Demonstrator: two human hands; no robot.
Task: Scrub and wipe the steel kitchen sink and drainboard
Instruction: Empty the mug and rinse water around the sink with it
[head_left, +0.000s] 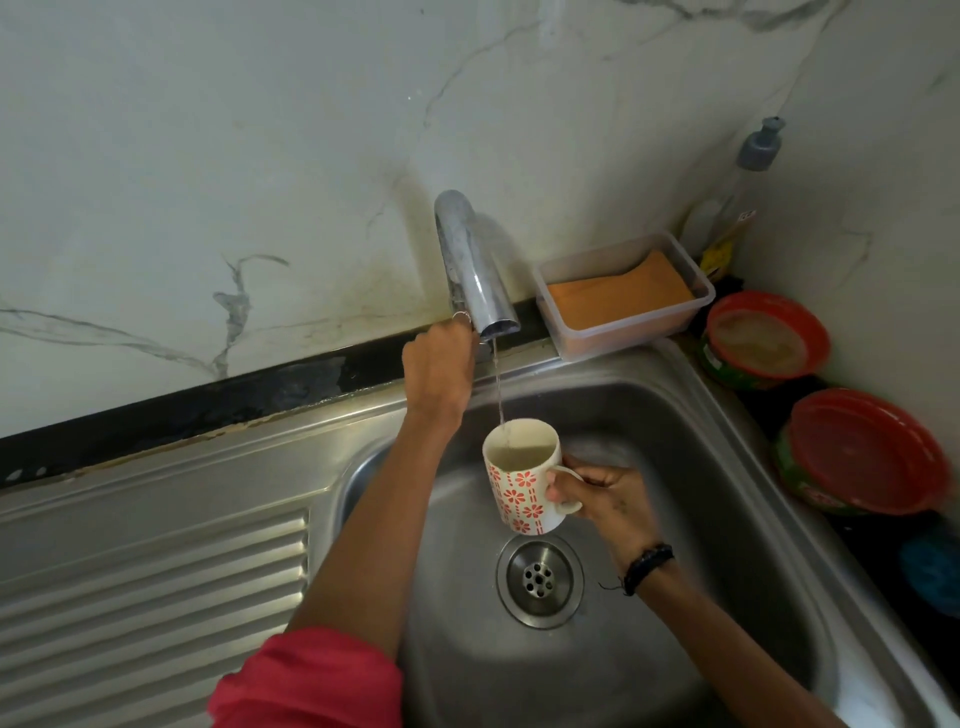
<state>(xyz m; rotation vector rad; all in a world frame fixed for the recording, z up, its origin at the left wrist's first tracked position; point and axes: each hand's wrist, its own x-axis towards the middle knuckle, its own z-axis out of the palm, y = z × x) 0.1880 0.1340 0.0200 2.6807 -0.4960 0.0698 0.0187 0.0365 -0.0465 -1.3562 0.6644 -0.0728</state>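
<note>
Right now the steel sink (675, 415) is gleaming wet; above its drain, my right hand (608, 499) is gripping the mug (519, 483), my left hand (441, 364) curling around the tap's (475, 265) base.

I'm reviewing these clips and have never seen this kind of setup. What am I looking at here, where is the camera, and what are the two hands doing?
There is no machine: a person wears one wide-angle camera on the head, looking down at their own bare hands. Below is a steel sink with a ribbed drainboard on its left. The left hand reaches up to the base of the chrome tap, from which a thin stream runs. The right hand holds a white mug with red flowers by its handle under that stream. Behind the sink stand a clear plastic box with an orange cloth, a soap bottle and two red-lidded tubs.
</note>
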